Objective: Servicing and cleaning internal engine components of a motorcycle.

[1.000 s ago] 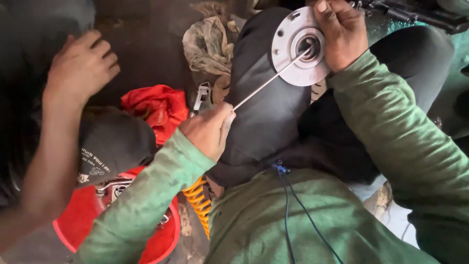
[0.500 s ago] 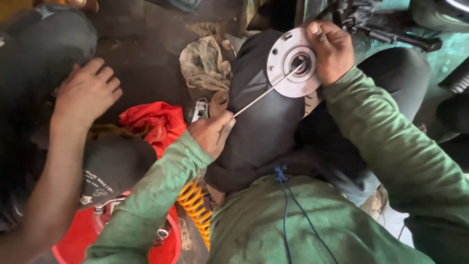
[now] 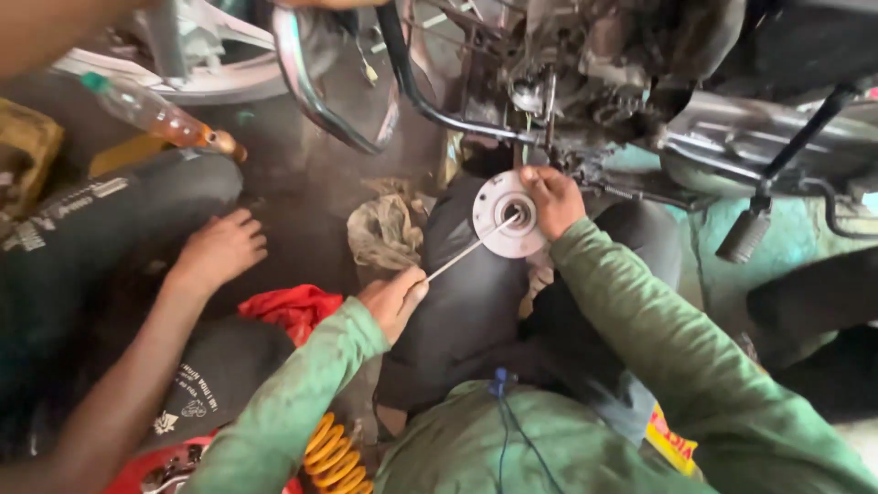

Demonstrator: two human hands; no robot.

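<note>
My right hand (image 3: 551, 200) grips a round silver metal disc (image 3: 501, 216) with a centre hole, resting it on my dark-trousered knee. My left hand (image 3: 391, 302) pinches a thin pale rod (image 3: 466, 249) whose far tip sits in the disc's centre hole. Both my sleeves are green. Another person's bare hand (image 3: 218, 249) rests flat on the dark ground to my left, touching none of these parts.
A motorcycle's engine and frame (image 3: 585, 82) stand just beyond the disc, with a foot peg (image 3: 743, 233) at right. A crumpled rag (image 3: 384, 230), a red cloth (image 3: 294, 309), a yellow coil spring (image 3: 331, 450) and a plastic bottle (image 3: 151, 112) lie around.
The view has tilted upward, bringing the motorcycle and bottle into sight. My hands keep the same hold on disc and rod. The other person's hand stays on the ground.
</note>
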